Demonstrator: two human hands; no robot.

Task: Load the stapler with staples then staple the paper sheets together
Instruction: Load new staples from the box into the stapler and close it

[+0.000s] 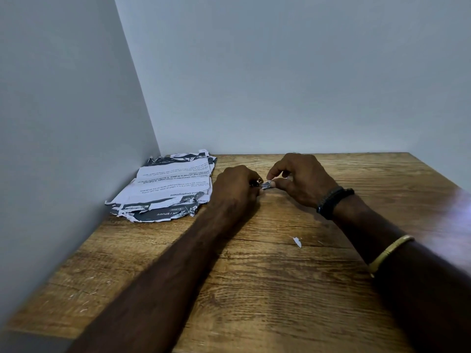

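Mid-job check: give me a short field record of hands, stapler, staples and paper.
left hand: grips the stapler, mostly hidden
right hand: pinches silver staple strip at the stapler's end
paper sheets: torn stack in the far left corner, untouched
table: wooden; small white scrap near right forearm
stage: loading staples; stapling not yet done

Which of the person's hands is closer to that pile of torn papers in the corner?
Left. The left hand sits just beside the right edge of the papers; the right hand is further right, on the left hand's far side.
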